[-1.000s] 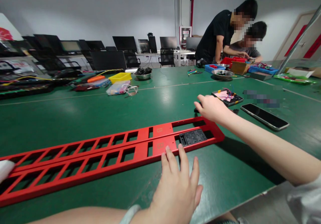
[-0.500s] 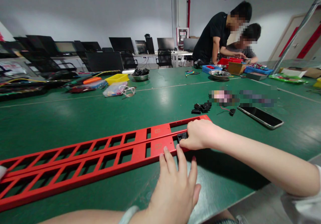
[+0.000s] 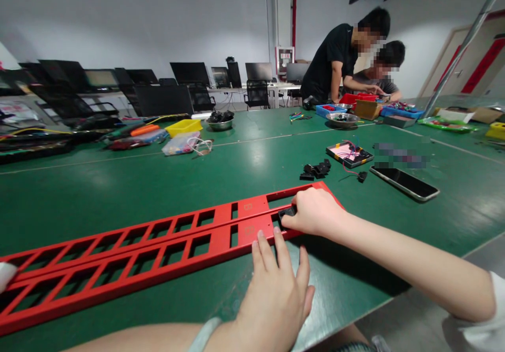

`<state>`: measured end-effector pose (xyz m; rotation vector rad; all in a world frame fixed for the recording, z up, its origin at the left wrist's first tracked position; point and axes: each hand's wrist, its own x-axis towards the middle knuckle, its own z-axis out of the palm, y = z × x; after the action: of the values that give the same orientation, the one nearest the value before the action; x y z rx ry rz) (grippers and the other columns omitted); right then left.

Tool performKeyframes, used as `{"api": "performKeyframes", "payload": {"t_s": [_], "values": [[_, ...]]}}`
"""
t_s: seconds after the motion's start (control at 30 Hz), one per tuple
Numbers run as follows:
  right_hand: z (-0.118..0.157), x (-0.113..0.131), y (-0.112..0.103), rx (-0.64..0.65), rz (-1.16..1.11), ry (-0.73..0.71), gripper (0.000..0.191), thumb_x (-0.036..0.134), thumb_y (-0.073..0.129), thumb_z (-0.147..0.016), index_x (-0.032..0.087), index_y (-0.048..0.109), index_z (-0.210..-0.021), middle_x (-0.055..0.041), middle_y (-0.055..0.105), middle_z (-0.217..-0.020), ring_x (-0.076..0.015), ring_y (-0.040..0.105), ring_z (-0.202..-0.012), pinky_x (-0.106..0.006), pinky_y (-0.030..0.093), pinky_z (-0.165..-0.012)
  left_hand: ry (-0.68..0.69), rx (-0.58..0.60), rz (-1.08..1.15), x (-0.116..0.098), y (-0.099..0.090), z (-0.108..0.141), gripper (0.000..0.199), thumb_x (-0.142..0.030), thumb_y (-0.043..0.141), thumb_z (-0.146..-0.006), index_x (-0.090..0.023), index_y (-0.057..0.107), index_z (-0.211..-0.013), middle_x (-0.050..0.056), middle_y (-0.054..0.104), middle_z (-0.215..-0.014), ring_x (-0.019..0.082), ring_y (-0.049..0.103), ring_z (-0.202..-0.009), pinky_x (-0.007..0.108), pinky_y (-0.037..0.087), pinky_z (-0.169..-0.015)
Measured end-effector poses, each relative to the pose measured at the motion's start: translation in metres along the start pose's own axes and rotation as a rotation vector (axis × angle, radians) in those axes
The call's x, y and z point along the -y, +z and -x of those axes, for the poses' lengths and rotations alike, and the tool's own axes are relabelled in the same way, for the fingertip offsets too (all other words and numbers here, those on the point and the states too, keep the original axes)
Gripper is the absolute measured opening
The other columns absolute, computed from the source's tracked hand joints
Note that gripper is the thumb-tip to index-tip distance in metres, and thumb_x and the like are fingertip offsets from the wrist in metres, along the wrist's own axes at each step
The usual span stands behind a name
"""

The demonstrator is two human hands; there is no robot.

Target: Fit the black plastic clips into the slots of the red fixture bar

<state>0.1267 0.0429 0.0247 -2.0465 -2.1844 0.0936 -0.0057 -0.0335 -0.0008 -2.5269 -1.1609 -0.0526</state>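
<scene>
Two long red slotted frames (image 3: 252,218) lie side by side on the green table. My right hand (image 3: 317,212) is closed on a small black plastic part (image 3: 287,218) at the end slot of the nearer frame; how deep the part sits in the slot is hidden by the fingers. With fingers spread, my left hand (image 3: 272,289) rests its fingertips on the near edge of that frame, just left of the black part. A pile of small black parts (image 3: 315,170) lies beyond the frames' right end.
Behind my right hand are a box with wires (image 3: 349,153) and a phone (image 3: 404,182). Farther back stand a metal bowl of black parts (image 3: 220,123), a yellow tray (image 3: 183,127) and a blue bin (image 3: 327,111). Two people (image 3: 335,62) work at the far side.
The black part has tilted slightly under my right fingers, its top face now less exposed. My left hand stays nearly in place. The view has shifted a little.
</scene>
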Motion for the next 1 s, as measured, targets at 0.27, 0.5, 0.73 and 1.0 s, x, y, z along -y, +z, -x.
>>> {"api": "performKeyframes", "payload": {"t_s": [0.27, 0.5, 0.73, 1.0], "values": [[0.0, 0.01, -0.007, 0.024, 0.046, -0.008, 0.036, 0.039, 0.044, -0.064, 0.014, 0.067, -0.072, -0.0135, 0.066, -0.072, -0.0256, 0.062, -0.07, -0.032, 0.044, -0.057, -0.005, 0.004, 0.036, -0.001, 0.003, -0.001, 0.048, -0.049, 0.043, -0.076, -0.024, 0.052, -0.116, 0.026, 0.049, -0.118, 0.045, 0.037, -0.111, 0.058, 0.035, -0.085], [0.005, 0.005, -0.002, 0.012, 0.003, 0.011, 0.035, 0.039, 0.042, -0.067, 0.015, 0.066, -0.075, -0.0121, 0.066, -0.075, -0.0243, 0.062, -0.072, -0.031, 0.044, -0.062, 0.026, 0.046, 0.018, 0.0, -0.001, -0.001, 0.049, -0.048, 0.041, -0.077, -0.022, 0.05, -0.118, 0.027, 0.048, -0.119, 0.045, 0.039, -0.111, 0.059, 0.035, -0.085], [0.003, 0.004, -0.005, 0.016, 0.009, 0.004, 0.036, 0.039, 0.041, -0.069, 0.015, 0.067, -0.077, -0.0134, 0.066, -0.076, -0.0252, 0.061, -0.072, -0.032, 0.043, -0.061, 0.027, 0.05, -0.007, 0.0, -0.003, -0.003, 0.046, -0.044, 0.041, -0.078, -0.021, 0.051, -0.116, 0.027, 0.049, -0.117, 0.045, 0.041, -0.109, 0.06, 0.035, -0.084], [-0.017, -0.014, -0.013, 0.022, 0.0, 0.026, 0.033, 0.03, 0.041, -0.072, 0.012, 0.066, -0.083, -0.0153, 0.066, -0.082, -0.0223, 0.061, -0.076, -0.028, 0.043, -0.065, 0.042, 0.057, 0.022, 0.002, -0.001, -0.006, 0.05, -0.047, 0.041, -0.077, -0.021, 0.048, -0.12, 0.028, 0.046, -0.12, 0.046, 0.039, -0.11, 0.06, 0.035, -0.083]]}}
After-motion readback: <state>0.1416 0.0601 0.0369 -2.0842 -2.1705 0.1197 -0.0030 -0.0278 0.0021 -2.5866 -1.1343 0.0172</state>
